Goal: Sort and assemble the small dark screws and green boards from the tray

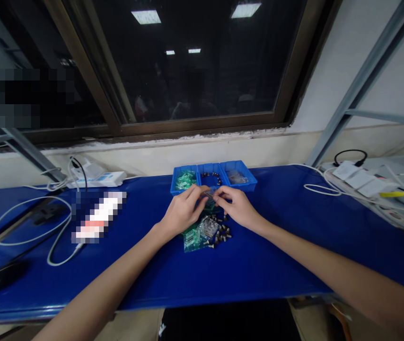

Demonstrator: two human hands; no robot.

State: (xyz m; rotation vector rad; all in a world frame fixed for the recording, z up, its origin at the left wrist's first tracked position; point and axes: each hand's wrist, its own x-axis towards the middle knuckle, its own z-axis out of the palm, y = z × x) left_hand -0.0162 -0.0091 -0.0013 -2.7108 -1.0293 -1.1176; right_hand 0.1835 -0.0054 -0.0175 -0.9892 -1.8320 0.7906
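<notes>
My left hand (187, 208) and my right hand (235, 204) meet over the middle of the blue table. Between their pinched fingertips is a small clear plastic bag (209, 193), gripped from both sides; its contents are too small to make out. Just below lie green-tinted plastic packets (192, 239) and a clear packet of small metal parts (208, 226). Several loose dark-headed screws (226, 232) are scattered to the right of these packets. Beyond my hands stand three joined blue bins, with green packets (186, 180), dark small parts (218, 179) and clear packets (238, 177) inside.
A white power strip (97, 180) with cables sits at the back left. A white cable (69, 213) loops over the left side, near a black mouse (3, 276). White adapters (360, 179) and cables lie at right. Grey metal posts (354, 90) flank the window.
</notes>
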